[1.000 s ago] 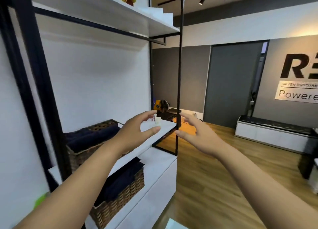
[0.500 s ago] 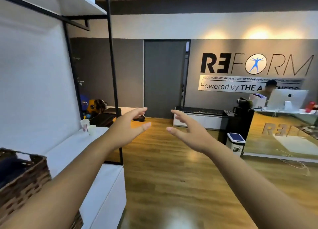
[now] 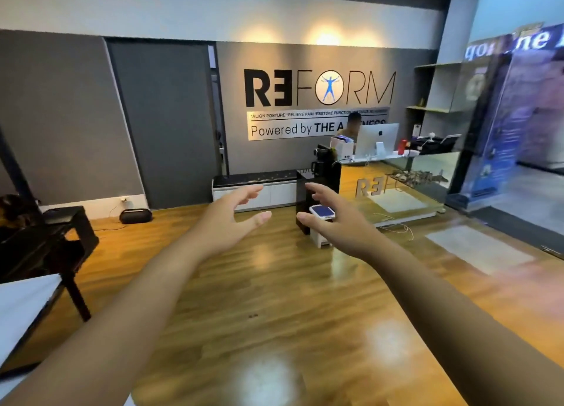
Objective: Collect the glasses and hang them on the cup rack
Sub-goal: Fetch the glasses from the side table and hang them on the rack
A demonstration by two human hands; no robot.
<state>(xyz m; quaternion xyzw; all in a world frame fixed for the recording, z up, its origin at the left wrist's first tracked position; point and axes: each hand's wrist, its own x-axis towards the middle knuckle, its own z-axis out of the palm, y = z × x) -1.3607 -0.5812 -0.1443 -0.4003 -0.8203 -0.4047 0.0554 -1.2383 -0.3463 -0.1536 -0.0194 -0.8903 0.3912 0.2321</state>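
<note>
Both your hands are out front holding nothing, left hand point(image 3: 232, 222) and right hand point(image 3: 332, 222) spread loosely over the wood floor point(image 3: 274, 298). Can't spot any glasses or cup rack anywhere.

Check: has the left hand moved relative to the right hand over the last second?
No. The left hand stays open, level with the right hand; the view has swung right, to the REFORM sign.

Two hands, left point(image 3: 225, 222) and right point(image 3: 332, 225); one computer monitor point(image 3: 377, 140); one seated person point(image 3: 351, 127).
</note>
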